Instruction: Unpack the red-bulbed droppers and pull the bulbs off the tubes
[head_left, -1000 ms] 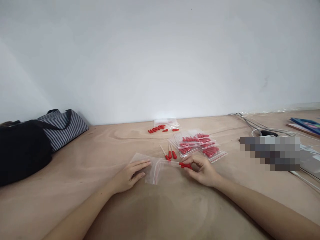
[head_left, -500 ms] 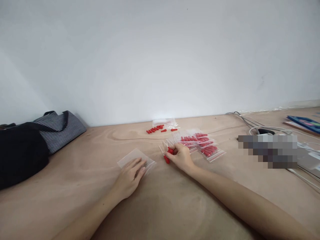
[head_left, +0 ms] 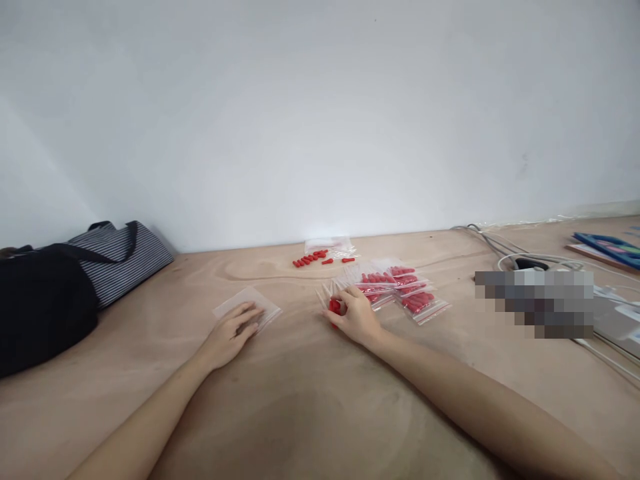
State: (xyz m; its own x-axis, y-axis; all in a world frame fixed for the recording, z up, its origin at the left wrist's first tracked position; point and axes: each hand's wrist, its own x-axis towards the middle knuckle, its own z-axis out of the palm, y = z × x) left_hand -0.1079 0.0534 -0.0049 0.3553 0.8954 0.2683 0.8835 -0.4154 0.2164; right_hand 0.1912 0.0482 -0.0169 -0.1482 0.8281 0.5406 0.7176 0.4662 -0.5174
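Note:
My left hand [head_left: 231, 338] lies flat with its fingers spread on a clear zip bag [head_left: 250, 298], pressing it to the table. My right hand [head_left: 356, 316] is closed over red bulbs [head_left: 335, 306] that look like dropper bulbs. Thin pale stems [head_left: 324, 292] point out past the fingertips, away from me. How many pieces the hand grips is hidden. Just beyond and right of it, filled zip bags [head_left: 419, 301] with several red bulbs inside overlap in a pile.
Several loose red bulbs [head_left: 310, 257] lie near the wall beside another clear bag [head_left: 327, 245]. A black and striped cloth bag [head_left: 120, 257] stands at the left. Grey and white cables [head_left: 493, 241], a blurred-out patch [head_left: 540, 300] and a blue case [head_left: 607, 247] are at the right.
My left hand has slid the clear zip bag leftward and slightly away. The fingers of my right hand have closed further over the red bulbs.

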